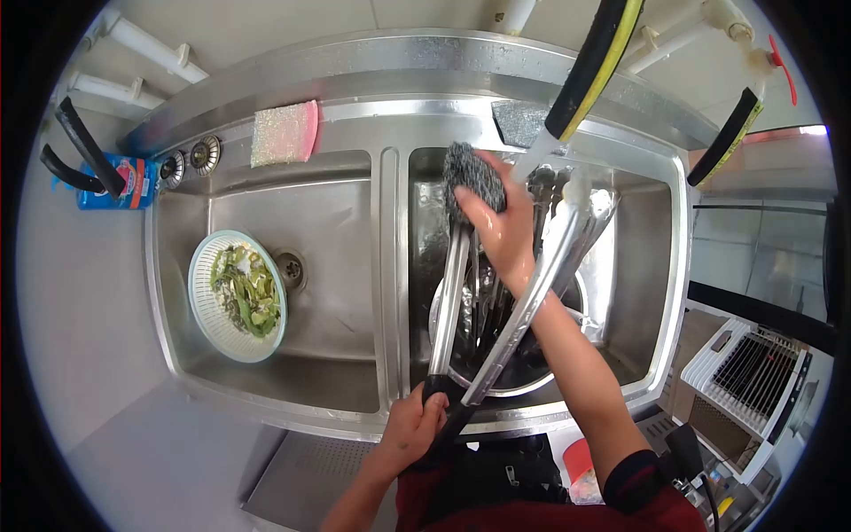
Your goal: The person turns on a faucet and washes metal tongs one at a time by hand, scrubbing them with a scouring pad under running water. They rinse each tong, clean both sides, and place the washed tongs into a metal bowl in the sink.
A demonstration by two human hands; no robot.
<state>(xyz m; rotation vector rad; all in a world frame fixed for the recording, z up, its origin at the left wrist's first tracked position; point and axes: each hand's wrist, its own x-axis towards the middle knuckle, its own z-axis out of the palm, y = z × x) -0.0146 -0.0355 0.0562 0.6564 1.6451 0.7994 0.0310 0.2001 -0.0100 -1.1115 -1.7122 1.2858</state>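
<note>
Bright, with glare — fisheye-curved edges

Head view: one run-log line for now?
left hand: grips metal tool by black handle | right hand: holds scrubber at tool's far end | left basin: colander, green scraps

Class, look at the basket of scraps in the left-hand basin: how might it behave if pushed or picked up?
The basket probably weighs little for its size, since its slotted wall looks like thin plastic. Pushed, it may slide easily across the smooth metal basin. Tilted, it could spill, because the green scraps lie loose and uncovered.
</note>
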